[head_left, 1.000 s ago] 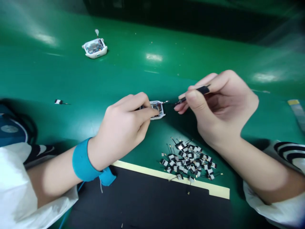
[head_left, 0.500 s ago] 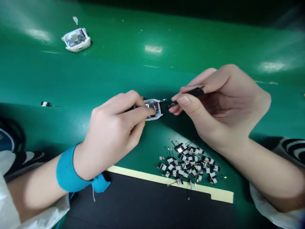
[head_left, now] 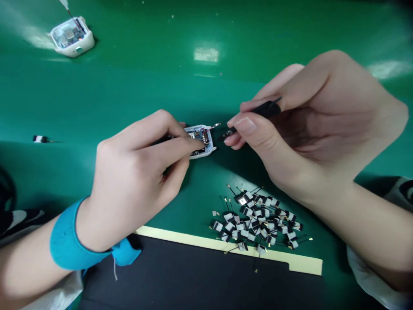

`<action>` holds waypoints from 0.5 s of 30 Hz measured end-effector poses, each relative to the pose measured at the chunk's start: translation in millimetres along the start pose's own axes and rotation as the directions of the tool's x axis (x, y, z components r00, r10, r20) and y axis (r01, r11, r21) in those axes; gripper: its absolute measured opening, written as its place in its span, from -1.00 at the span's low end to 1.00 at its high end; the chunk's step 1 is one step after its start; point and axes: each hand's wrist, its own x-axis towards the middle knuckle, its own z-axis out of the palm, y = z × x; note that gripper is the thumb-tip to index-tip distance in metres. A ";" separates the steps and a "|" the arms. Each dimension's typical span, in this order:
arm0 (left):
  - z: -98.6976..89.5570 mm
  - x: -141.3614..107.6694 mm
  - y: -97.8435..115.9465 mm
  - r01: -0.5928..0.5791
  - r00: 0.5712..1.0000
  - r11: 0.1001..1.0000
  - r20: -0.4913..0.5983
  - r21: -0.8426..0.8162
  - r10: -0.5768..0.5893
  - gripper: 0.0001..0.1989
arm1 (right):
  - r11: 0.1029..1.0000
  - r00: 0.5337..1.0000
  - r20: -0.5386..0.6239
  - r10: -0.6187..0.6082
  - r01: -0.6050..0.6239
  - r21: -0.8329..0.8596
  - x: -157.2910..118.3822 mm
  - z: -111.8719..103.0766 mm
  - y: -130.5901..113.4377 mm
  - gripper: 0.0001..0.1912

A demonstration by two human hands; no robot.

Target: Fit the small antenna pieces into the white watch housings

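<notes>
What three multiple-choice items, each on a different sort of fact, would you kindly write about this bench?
1. Where is the pile of wired tabs?
A) Beside the cream strip
B) Around the white casing
C) On the black mat

2. What colour is the wrist strap?
A) Red
B) Blue
C) Yellow

3. What is the right hand doing?
A) Pinching a black tool
B) Lying open and empty
C) Resting on the pile

Answers:
1. A: the pile lies along the strip's upper edge.
2. B: the strap shows blue.
3. A: the hand's grip closes on the tool.
</notes>
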 end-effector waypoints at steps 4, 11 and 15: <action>-0.4 0.1 0.3 0.000 1.000 1.000 0.014 -0.006 0.000 -0.84 | 0.992 0.992 -0.069 -0.109 0.113 0.057 -2.7 4.2 6.8 -0.86; -2.8 0.7 2.6 -0.008 1.000 0.999 0.025 0.033 0.007 -0.84 | 0.993 0.992 -0.053 -0.116 0.116 -0.003 -3.8 4.1 7.5 -0.85; -2.8 0.7 3.5 0.000 0.999 0.999 0.035 0.043 -0.002 -0.84 | 0.996 0.999 0.021 -0.046 0.048 -0.071 0.5 -0.3 -0.2 -0.81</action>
